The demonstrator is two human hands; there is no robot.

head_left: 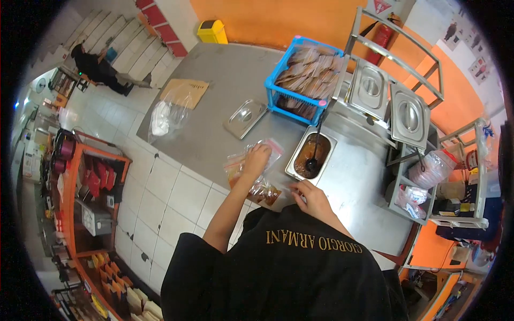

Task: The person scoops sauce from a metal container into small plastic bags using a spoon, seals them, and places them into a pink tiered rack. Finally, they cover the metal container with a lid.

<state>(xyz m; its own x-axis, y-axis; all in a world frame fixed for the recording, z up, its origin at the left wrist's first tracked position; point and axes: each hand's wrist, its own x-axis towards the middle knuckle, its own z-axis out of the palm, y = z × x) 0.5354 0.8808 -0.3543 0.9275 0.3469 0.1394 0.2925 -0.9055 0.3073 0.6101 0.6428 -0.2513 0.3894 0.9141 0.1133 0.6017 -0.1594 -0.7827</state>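
Observation:
My left hand (258,159) is curled over the upper part of a clear zip bag (274,148), its fingers closed on the plastic near the zip edge. More zip bags with orange-brown sauce (263,192) lie beneath my left forearm, at the table's near edge. My right hand (311,199) is beside the near end of a steel pan (289,170), fingers apart and nothing visible in them. Inside that pan, a black ladle (311,163) rests in brown sauce. A steel lid (245,119) lies on the table beyond my left hand.
A blue basket (272,99) full of filled packets stands at the back. Lidded steel containers (369,88) sit in a metal rack at right. Brown paper (187,92) and a clear plastic bag (163,119) lie far left. Another person (99,69) is near the stairs.

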